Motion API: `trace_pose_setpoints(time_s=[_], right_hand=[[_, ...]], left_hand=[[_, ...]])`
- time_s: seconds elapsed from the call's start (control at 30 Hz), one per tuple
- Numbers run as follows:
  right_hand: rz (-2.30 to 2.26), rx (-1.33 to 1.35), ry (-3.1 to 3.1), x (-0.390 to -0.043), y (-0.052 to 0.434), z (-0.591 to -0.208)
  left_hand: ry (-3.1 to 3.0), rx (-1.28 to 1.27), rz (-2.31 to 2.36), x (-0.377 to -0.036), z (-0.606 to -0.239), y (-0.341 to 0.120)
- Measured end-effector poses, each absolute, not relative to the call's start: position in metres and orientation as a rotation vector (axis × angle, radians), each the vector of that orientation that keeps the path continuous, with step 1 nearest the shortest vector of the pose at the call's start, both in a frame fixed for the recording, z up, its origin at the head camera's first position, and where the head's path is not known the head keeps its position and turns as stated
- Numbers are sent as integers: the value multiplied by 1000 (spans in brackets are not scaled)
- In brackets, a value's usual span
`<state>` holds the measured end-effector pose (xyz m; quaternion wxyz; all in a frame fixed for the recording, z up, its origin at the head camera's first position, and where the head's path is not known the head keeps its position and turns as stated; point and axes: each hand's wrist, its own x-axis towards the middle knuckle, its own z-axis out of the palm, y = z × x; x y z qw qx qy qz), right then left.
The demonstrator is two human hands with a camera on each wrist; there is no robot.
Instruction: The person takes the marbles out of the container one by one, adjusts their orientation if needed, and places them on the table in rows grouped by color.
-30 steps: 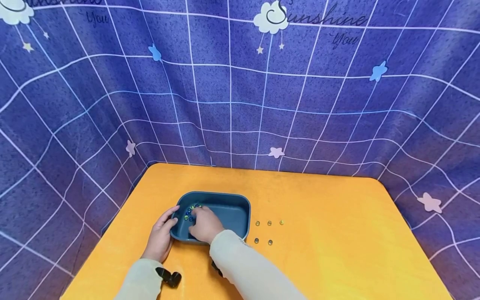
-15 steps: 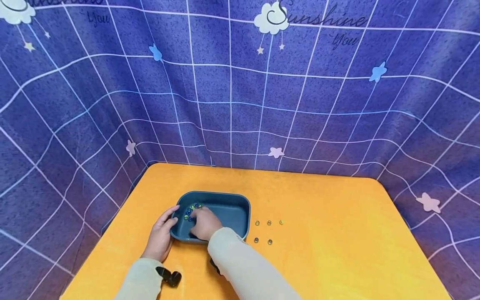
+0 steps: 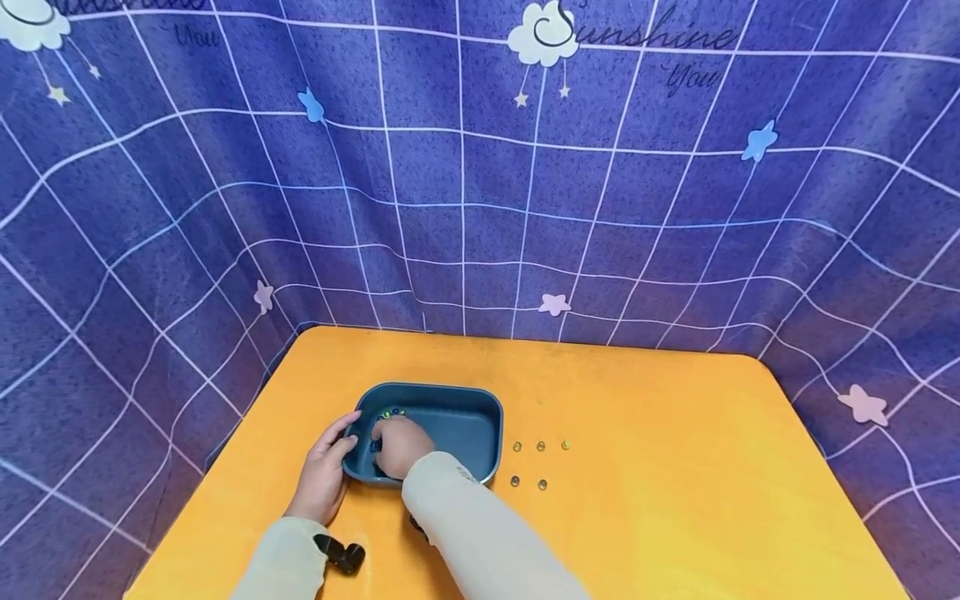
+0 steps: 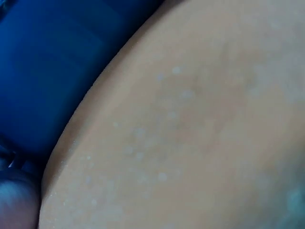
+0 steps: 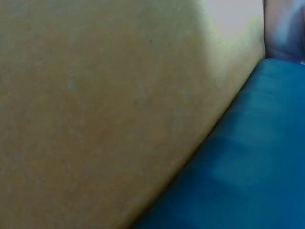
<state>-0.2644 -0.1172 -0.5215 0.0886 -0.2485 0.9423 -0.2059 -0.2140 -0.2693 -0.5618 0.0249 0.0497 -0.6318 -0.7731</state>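
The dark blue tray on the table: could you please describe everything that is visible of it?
The tray is an open rectangle with rounded corners, raised walls and a thin rim, plastic-looking. It stands upright on the orange tabletop, long sides running left to right. Small blue and yellow-green balls lie in its left part. The left hand touches its left end; the right hand reaches inside, its fingertips hidden.

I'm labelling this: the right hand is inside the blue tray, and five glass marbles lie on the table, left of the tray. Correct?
No, the head view shows the five glass marbles right of the blue tray; the rest holds.
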Motion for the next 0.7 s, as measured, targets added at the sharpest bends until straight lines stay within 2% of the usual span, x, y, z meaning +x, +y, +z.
trace_pose_setpoints(time_s=[0.7], right_hand=[[-582, -846, 2798, -267, -124, -530]], left_hand=[[-1912, 155, -2386, -214, -563, -268]])
